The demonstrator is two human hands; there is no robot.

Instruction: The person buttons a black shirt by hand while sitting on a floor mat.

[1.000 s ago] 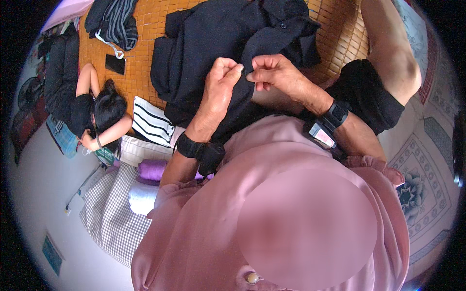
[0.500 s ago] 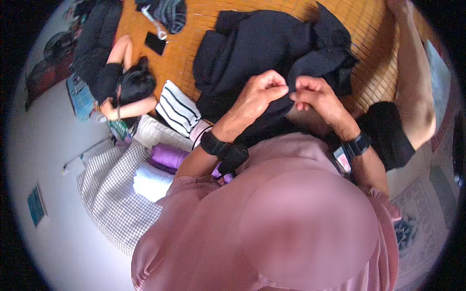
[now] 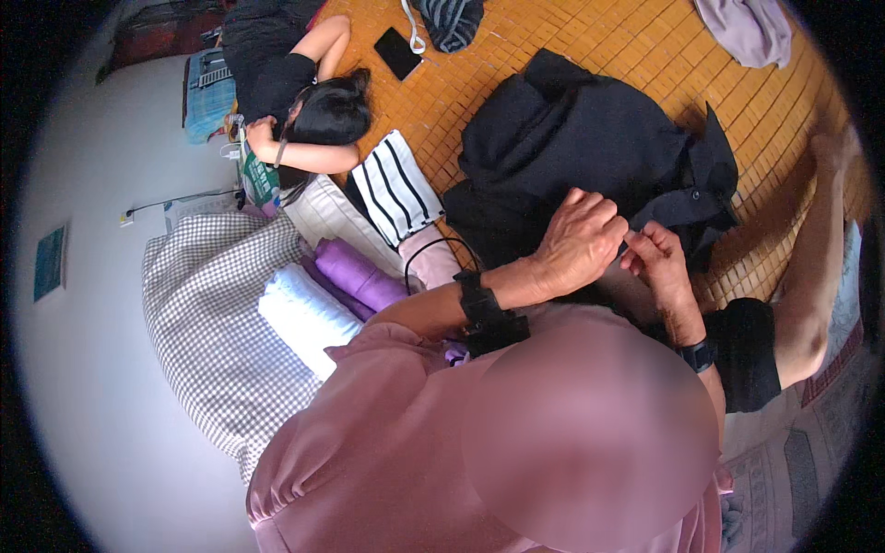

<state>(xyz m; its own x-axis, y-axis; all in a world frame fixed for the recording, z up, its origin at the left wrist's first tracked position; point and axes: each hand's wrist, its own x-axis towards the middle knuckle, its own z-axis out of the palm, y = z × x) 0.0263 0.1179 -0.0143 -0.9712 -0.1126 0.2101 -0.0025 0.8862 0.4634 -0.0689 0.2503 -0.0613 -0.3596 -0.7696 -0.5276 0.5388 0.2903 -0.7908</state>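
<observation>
A black garment lies bunched in front of me, with a collar-like flap and a small button at its right side. Above its near edge, my left hand is closed, thumb and fingertips pinched together. Close against those fingertips, my right hand is also curled into a pinch. Whatever lies between the fingers is too small to make out. Each wrist wears a black band. Part of the garment is hidden behind my hands and forearms.
A person in black lies at the left on the woven mat, near a black phone. Striped cloth, purple rolls, a pale blue roll and a checked cover sit left. Lavender cloth lies far right.
The view has swung, so the surroundings sit farther right and lower. My hands, slightly apart before, now meet at the fingertips, and my left hand has turned its back upward.
</observation>
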